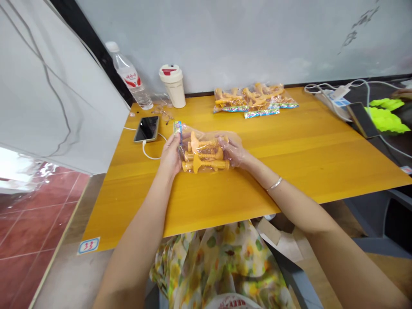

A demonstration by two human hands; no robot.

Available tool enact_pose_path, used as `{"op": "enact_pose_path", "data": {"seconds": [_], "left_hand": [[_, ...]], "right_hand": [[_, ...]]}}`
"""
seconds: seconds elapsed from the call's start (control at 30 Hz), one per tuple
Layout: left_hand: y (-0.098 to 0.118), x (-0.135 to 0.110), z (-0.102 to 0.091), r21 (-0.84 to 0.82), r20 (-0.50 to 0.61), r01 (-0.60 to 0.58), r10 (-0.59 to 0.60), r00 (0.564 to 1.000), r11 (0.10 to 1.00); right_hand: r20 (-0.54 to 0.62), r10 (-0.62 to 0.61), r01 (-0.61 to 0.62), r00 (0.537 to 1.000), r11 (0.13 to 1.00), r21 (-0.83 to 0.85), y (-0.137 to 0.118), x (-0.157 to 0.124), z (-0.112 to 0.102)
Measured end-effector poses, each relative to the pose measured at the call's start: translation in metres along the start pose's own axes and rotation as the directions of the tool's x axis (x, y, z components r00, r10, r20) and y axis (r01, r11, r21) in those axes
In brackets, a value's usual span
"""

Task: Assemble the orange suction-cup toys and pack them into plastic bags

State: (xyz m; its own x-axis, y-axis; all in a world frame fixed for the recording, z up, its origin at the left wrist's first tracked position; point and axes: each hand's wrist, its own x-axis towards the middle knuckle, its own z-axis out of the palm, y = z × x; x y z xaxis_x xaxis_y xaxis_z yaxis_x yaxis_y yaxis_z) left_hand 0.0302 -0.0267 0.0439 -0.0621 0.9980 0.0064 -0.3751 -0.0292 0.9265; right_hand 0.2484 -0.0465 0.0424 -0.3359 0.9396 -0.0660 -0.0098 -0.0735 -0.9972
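A clear plastic bag [207, 134] of several orange plastic pieces is held just above the table's middle. My left hand [172, 155] is closed on its left side, by the colourful printed strip [177, 128]. From the right, my right hand [234, 151] reaches under the clear film, fingers closed around the end of an orange plastic piece [207, 145]. Another orange plastic piece [210, 165] lies lowest in the bag, level with its bottom edge. The pieces are ridged rods with wider, flared parts. Film and fingers partly cover them.
Filled bags of similar orange pieces [260, 99] lie against the back wall. A water bottle [130, 79], a lidded cup [173, 86], glasses [164, 113] and a charging phone [147, 128] stand or lie at left. Cables, a power strip [336, 101] and another phone [363, 120] occupy the right.
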Motion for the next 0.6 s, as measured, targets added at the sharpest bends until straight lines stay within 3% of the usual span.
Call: {"op": "enact_pose_path", "data": {"seconds": [0.1, 0.23, 0.47, 0.6], "left_hand": [[0.002, 0.000, 0.000, 0.019, -0.002, 0.008, -0.008, 1.000, 1.000], [0.002, 0.002, -0.002, 0.027, -0.040, -0.005, 0.006, 0.999, 1.000], [-0.001, 0.009, -0.009, 0.007, -0.122, -0.056, 0.056, 0.991, 0.998], [0.001, 0.012, -0.009, -0.037, -0.199, -0.113, 0.103, 0.974, 0.993]], "right_hand": [[-0.088, 0.080, -0.061, 0.993, 0.978, 0.199, -0.001, 0.002, 0.004], [-0.126, 0.097, -0.069, 0.987, 0.974, 0.214, -0.001, 0.007, 0.004], [-0.109, 0.054, -0.015, 0.993, 0.943, 0.333, -0.004, 0.003, 0.004], [-0.025, 0.093, -0.082, 0.995, 0.954, 0.289, -0.009, -0.006, 0.002]]}}
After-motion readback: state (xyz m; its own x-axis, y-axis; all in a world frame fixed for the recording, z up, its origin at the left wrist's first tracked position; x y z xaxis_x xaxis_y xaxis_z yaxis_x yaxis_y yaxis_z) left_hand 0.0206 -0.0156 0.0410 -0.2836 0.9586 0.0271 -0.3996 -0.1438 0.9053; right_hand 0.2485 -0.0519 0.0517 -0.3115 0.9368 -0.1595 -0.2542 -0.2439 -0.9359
